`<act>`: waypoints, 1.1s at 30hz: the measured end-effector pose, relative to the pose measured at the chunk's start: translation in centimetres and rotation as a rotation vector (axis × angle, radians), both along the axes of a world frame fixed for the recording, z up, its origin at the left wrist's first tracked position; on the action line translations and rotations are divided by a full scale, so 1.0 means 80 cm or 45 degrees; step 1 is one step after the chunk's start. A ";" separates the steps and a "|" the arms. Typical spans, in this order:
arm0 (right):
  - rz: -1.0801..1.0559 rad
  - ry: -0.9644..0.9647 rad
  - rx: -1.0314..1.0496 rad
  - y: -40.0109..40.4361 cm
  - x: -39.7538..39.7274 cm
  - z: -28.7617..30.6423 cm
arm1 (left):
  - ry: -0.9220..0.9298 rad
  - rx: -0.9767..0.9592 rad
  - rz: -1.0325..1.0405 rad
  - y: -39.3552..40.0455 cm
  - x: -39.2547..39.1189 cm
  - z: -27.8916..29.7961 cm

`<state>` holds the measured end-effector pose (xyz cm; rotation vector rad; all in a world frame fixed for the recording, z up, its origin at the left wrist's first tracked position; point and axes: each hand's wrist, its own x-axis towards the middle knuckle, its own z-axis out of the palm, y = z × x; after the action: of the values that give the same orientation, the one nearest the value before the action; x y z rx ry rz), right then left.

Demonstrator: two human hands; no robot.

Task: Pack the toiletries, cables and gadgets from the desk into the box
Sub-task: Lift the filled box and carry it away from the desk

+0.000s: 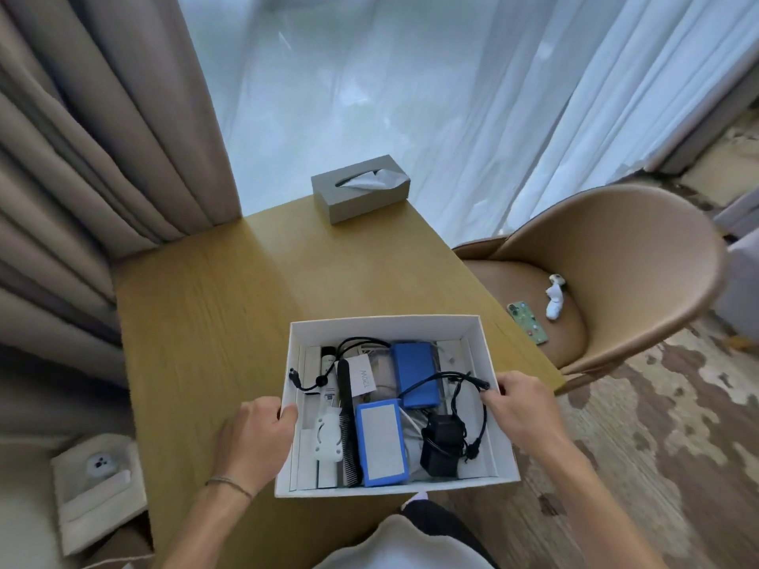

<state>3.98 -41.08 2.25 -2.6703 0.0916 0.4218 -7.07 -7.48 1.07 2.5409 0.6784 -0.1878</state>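
Observation:
A white open box (386,324) rests on the near right part of the wooden desk (213,305). Inside lie two blue packs (412,373), a black comb (347,420), a black power adapter (441,447) with its black cable (456,381), a white tube, a white plastic part and papers. My left hand (254,439) grips the box's left wall, thumb over the rim. My right hand (521,406) holds the right wall, its fingertips by the cable's plug at the rim.
A grey tissue box (360,186) stands at the desk's far edge by the curtains. A tan chair (616,277) at the right carries a phone (527,322) and a white sock. A low white stand sits on the floor at lower left.

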 end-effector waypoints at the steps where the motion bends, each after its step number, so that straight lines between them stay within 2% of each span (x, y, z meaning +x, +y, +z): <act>1: -0.043 0.001 -0.013 -0.002 -0.014 -0.001 | -0.001 0.001 -0.042 0.001 0.001 -0.001; 11: -0.486 0.076 0.041 -0.058 -0.156 0.004 | 0.018 -0.051 -0.461 -0.038 0.005 0.003; 20: -0.912 0.021 0.066 -0.139 -0.326 0.003 | -0.063 0.055 -0.888 -0.150 -0.014 0.016; 29: -1.342 -0.053 0.041 -0.222 -0.555 0.008 | -0.066 0.003 -1.283 -0.312 -0.124 0.021; 33: -1.511 -0.063 0.022 -0.248 -0.667 0.008 | -0.119 0.062 -1.442 -0.381 -0.195 0.026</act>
<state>-49.40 -60.92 2.89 -2.1035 1.5066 -0.0458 -22.65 -37.96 3.17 2.6485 -0.8557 -0.4136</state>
